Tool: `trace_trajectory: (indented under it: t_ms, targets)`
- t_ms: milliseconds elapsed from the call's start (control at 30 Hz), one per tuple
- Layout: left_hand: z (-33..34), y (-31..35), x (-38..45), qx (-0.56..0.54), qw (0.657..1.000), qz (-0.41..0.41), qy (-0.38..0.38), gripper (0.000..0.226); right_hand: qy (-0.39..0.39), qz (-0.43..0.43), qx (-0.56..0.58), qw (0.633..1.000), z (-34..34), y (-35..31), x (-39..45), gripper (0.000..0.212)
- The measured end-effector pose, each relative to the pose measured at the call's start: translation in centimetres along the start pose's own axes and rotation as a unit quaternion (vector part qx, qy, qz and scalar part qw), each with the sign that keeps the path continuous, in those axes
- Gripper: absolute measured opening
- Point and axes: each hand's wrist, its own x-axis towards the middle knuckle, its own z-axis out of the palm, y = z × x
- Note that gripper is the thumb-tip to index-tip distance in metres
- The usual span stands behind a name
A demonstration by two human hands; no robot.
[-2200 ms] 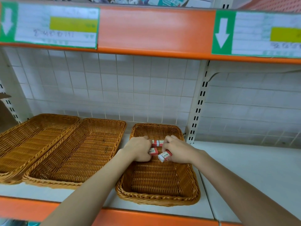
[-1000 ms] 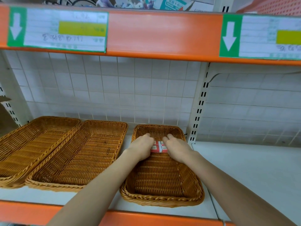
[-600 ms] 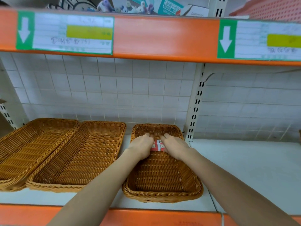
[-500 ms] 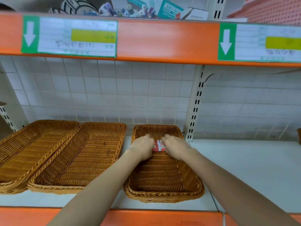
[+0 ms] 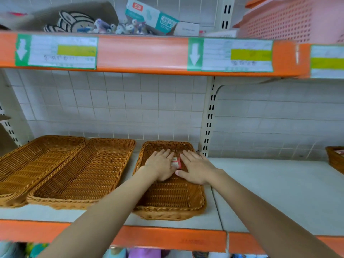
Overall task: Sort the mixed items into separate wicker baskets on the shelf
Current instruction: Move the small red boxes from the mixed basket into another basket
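Note:
A small wicker basket (image 5: 193, 200) stands on the white shelf, right of two longer wicker baskets. Small red-and-white packets (image 5: 176, 162) lie in its far half, mostly hidden between my hands. My left hand (image 5: 160, 166) lies flat, fingers straight, on the packets' left side. My right hand (image 5: 197, 169) lies flat with fingers spread on their right side, thumb pointing toward the left hand. Neither hand curls round anything.
Two empty long wicker baskets (image 5: 89, 174) (image 5: 28, 164) lie to the left. Another basket (image 5: 334, 159) shows at the right edge. The white shelf (image 5: 279, 192) stretches right. Above, an orange shelf edge (image 5: 141, 53) carries boxes, small items and a pink plastic crate (image 5: 290, 17).
My hands held packets in curled fingers and set them at the basket's far end. Now both hands lie flat with fingers straight. The camera has tilted upward.

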Motion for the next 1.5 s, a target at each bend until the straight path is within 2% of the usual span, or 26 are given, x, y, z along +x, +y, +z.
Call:
trace_trajectory:
  t_ms: [167, 333, 967, 1500]
  targets:
    - [-0.9, 4.0, -0.8, -0.026, 0.999, -0.043, 0.005, 0.066, -0.005, -0.022, 0.035, 0.999, -0.4, 3.4, -3.1, 0.076]
    - [-1.6, 8.3, -1.3, -0.038, 0.998, -0.058, 0.013, 0.065, -0.007, -0.031, 0.020, 0.999, 0.2, 7.5, -5.6, 0.069]
    - [-2.2, 21.0, 3.9, 0.008, 0.998, 0.060, -0.005, 0.070, 0.007, 0.122, 0.035, 0.992, 2.6, 19.1, -13.2, 0.065]
    - [-4.6, 43.9, 8.3, -0.035, 0.992, 0.121, 0.031, 0.067, 0.023, 0.174, -0.001, 0.985, 2.7, 38.4, -25.5, 0.062]
